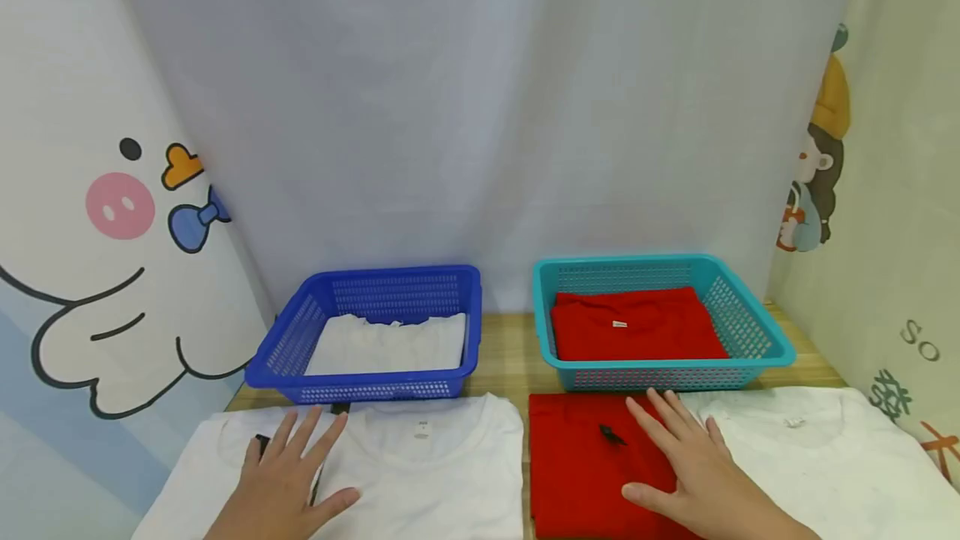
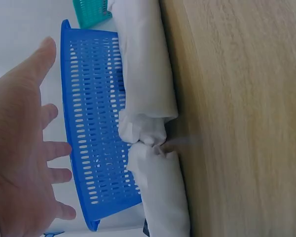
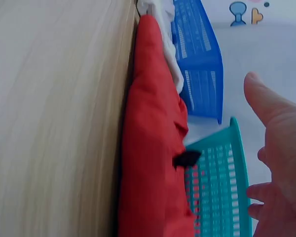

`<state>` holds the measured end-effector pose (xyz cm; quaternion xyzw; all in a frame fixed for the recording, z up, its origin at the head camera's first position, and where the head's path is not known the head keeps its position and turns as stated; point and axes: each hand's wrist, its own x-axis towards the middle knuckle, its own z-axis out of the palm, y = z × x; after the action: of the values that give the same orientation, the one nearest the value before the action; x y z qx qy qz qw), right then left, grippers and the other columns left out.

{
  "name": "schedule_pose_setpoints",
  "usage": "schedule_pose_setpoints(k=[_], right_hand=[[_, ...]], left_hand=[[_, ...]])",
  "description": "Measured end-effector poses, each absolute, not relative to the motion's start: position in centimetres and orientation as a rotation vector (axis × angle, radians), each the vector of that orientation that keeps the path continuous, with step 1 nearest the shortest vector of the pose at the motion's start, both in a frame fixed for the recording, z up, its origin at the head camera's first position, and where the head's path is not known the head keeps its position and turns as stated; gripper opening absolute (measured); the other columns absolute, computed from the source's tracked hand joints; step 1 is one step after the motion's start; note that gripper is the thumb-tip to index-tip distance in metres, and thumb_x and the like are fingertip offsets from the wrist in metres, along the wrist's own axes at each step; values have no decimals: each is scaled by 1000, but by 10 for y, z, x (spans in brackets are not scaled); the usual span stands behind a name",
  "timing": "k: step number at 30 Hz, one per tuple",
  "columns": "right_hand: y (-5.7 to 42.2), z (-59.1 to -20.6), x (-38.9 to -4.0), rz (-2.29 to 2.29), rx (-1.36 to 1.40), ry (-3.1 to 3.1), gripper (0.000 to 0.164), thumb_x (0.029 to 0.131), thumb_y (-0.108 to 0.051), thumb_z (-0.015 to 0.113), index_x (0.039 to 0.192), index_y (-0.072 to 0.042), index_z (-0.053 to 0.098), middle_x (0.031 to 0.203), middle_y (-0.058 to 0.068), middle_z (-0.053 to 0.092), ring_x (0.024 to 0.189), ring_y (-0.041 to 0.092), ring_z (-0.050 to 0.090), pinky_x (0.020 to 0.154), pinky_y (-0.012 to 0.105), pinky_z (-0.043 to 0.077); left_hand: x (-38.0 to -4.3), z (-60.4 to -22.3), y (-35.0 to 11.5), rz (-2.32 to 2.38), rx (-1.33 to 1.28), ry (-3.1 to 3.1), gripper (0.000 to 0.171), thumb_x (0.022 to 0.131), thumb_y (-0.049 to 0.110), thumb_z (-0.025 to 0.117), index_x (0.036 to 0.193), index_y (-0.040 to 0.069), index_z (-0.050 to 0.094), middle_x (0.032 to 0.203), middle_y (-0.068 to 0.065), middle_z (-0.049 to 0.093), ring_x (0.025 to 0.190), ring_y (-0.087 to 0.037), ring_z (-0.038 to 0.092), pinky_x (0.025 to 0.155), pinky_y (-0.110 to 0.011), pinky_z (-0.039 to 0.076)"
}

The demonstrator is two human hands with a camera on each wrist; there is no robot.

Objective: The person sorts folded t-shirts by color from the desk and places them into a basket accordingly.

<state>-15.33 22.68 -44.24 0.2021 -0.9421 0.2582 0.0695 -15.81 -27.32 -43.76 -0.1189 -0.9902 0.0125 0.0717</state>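
My left hand [image 1: 281, 482], fingers spread and holding nothing, is over two white T-shirts lying side by side, the outer one [image 1: 187, 465] and the inner one [image 1: 427, 465]. Dark bits show on the shirts beside its fingers, partly hidden by the hand. With fingers likewise extended, my right hand [image 1: 697, 469] is over the folded red garment [image 1: 577, 482] and the edge of another white T-shirt [image 1: 832, 448]. A small black object [image 1: 611, 435] lies on the red cloth. Both wrist views show the left hand [image 2: 22, 143] and right hand [image 3: 283, 158] raised above the cloth.
Behind the shirts stand a blue basket [image 1: 360, 387] with a folded white garment [image 1: 390, 346] and a teal basket [image 1: 667, 375] with a folded red one [image 1: 637, 327]. Beneath is a wooden table [image 1: 504, 357]. A pale curtain [image 1: 480, 107] hangs behind, with printed cloths at both sides.
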Motion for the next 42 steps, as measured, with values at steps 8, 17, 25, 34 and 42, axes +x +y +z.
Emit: schedule_pose_setpoints(k=[8,17,25,34,42], right_hand=[[168,-443,-169,666,670,-2906,91,79,-68,62,152,-25,30,157,9,24,143,37,16,100,76,12],[110,-454,-185,672,754,-3025,93,79,-72,58,154,-26,26,158,12,20,145,37,11,101,75,9],[84,-467,-194,674,740,-3072,95,77,-76,55,153,-27,27,158,15,20,145,37,8,103,74,6],[69,-480,-201,623,674,-3124,97,74,-81,51,153,-29,28,158,20,11,145,38,6,103,73,5],[62,-483,-207,602,609,-3219,100,71,-84,50,153,-29,28,157,21,16,145,41,4,105,72,-2]], left_hand=[[-171,-452,-262,40,-263,-3110,96,74,84,46,149,23,38,150,-21,34,135,-52,25,91,-81,16],[-183,-464,-246,22,-272,-3140,98,73,87,41,148,23,41,151,-20,33,137,-51,23,92,-81,14],[-185,-469,-243,6,-268,-3188,102,72,88,39,147,20,41,152,-22,31,136,-52,24,91,-81,14],[-192,-482,-245,-55,-266,-3251,106,70,90,36,148,18,39,153,-23,27,137,-52,22,95,-79,12],[-195,-483,-244,-165,-315,-3254,104,73,88,38,147,16,41,151,-28,27,136,-51,25,102,-69,23]])
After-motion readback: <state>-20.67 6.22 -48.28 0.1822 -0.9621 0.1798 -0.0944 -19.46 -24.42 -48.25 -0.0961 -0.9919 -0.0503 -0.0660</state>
